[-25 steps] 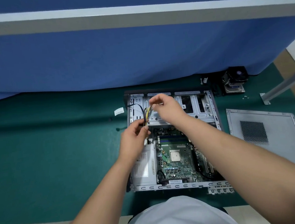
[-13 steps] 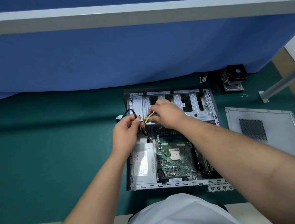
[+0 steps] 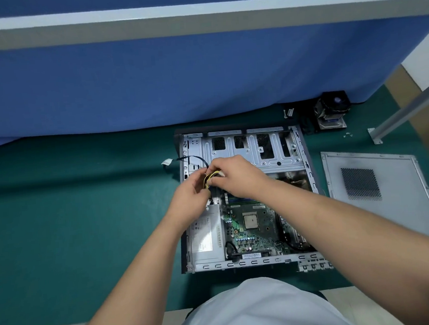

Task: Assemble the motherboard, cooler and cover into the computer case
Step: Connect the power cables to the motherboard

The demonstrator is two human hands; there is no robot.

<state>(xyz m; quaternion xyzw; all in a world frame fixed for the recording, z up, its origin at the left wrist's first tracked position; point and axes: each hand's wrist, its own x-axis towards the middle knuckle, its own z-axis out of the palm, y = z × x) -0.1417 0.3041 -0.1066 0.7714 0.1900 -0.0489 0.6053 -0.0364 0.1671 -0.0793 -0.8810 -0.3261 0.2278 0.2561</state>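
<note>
The open computer case (image 3: 307,155) lies flat on the green mat. The green motherboard (image 3: 251,226) sits inside it with a bare square chip at its middle. A silver power supply (image 3: 206,237) fills the case's left side. My left hand (image 3: 190,197) and my right hand (image 3: 237,176) meet over the case's upper left, both gripping a bundle of yellow and black power cables (image 3: 209,179). The cooler (image 3: 331,110) stands on the mat beyond the case's far right corner. The grey side cover (image 3: 380,200), with a mesh vent, lies flat to the right of the case.
A blue curtain closes off the far side of the mat. A white connector (image 3: 166,162) on a black wire lies left of the case. Small screws (image 3: 347,134) and a grey metal leg (image 3: 407,111) are at the far right. A metal slot bracket (image 3: 315,266) lies at the case's near right corner.
Both hands, with the cable bundle, have come down and closer together over the case's upper left. The black wire with the white connector now hangs out over the left wall.
</note>
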